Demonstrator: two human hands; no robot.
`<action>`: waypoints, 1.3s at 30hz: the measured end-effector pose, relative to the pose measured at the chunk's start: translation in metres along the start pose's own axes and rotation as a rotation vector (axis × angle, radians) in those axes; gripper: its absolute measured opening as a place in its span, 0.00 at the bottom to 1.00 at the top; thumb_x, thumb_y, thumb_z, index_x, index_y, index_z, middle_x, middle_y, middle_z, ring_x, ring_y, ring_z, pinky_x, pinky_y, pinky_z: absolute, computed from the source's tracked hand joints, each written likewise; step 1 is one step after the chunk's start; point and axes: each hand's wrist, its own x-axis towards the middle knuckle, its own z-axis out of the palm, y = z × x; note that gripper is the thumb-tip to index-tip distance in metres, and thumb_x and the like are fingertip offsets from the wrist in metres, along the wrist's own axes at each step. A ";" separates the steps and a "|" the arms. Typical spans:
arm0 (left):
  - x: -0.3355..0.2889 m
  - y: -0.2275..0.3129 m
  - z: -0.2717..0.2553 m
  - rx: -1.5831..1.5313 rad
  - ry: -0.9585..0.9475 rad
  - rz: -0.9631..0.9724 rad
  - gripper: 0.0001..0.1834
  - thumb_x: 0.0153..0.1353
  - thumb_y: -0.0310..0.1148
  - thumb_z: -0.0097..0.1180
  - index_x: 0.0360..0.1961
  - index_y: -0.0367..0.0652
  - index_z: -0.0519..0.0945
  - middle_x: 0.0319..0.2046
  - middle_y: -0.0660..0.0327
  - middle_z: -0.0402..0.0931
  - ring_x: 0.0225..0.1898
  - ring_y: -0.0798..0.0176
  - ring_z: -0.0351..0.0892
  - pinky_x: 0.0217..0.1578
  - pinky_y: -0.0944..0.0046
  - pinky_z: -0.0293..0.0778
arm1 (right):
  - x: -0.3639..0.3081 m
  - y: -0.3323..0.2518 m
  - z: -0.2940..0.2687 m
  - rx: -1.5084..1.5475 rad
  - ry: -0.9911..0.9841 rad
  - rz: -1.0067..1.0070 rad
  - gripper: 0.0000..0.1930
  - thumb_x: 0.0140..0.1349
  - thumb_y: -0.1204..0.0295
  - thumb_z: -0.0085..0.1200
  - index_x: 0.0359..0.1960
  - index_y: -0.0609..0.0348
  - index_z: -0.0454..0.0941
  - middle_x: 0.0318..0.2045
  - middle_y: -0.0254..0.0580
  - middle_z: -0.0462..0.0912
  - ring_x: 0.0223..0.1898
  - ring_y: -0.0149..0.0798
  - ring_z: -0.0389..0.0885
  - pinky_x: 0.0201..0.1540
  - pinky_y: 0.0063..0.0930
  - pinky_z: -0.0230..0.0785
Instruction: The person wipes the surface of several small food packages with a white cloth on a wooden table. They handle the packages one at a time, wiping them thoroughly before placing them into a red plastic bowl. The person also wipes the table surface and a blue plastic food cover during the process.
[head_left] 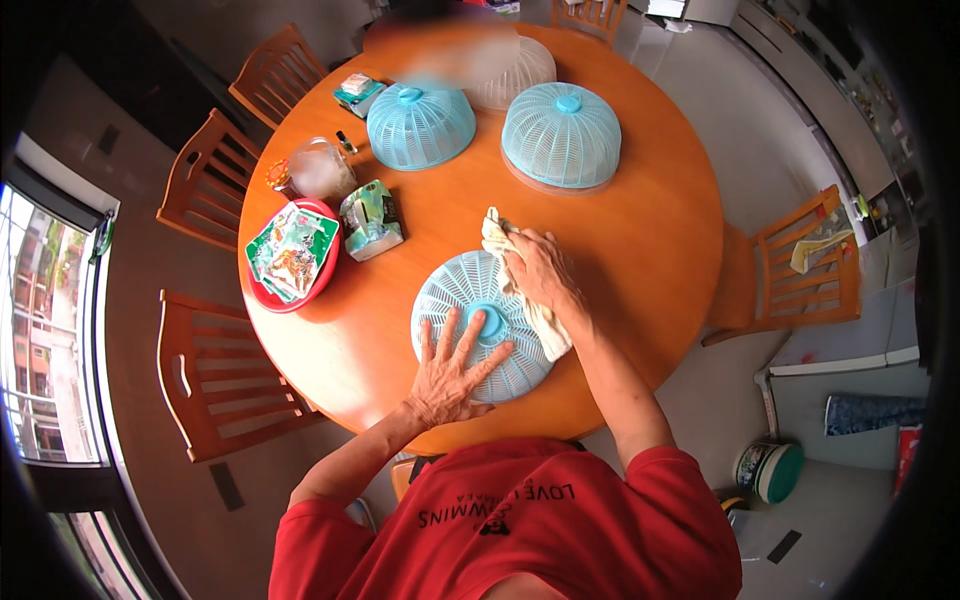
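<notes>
Now we have both hands on the pale blue mesh food cover (470, 300), which lies on the round orange tabletop (650, 220) just in front of our body, near the close edge. Our left hand (450, 365) is flat and spread out, the fingers open, pressing on the near side of the cover beside its blue knob (490, 320). Our right hand (540, 270) is closed on a white cloth (530, 305) and rests at the right side of the cover. The cloth lies as a long strip, running from the far rim toward us along the right side. So the knob sits between the two hands, touching the left fingers. Two more blue covers (421, 125) (561, 135) stand well apart on the far side.
</notes>
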 end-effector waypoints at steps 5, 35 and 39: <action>0.002 0.005 0.006 0.024 0.035 -0.059 0.59 0.28 0.55 0.77 0.68 0.76 0.62 0.74 0.51 0.43 0.72 0.33 0.42 0.62 0.21 0.42 | 0.032 0.007 0.013 -0.017 -0.035 0.016 0.11 0.61 0.66 0.47 0.37 0.57 0.79 0.40 0.49 0.82 0.42 0.58 0.78 0.45 0.51 0.71; 0.013 0.043 0.017 0.061 0.072 -0.263 0.61 0.30 0.57 0.76 0.70 0.72 0.59 0.74 0.47 0.43 0.71 0.31 0.44 0.60 0.21 0.46 | 0.015 0.086 0.021 0.459 -0.121 0.120 0.17 0.68 0.62 0.45 0.40 0.64 0.80 0.27 0.56 0.81 0.28 0.46 0.80 0.33 0.40 0.69; 0.012 0.041 0.019 0.087 0.099 -0.247 0.62 0.29 0.56 0.76 0.71 0.72 0.58 0.74 0.46 0.42 0.71 0.30 0.44 0.59 0.19 0.46 | -0.052 0.084 0.025 0.559 0.041 0.474 0.21 0.71 0.59 0.40 0.44 0.65 0.79 0.25 0.51 0.81 0.26 0.44 0.78 0.30 0.40 0.68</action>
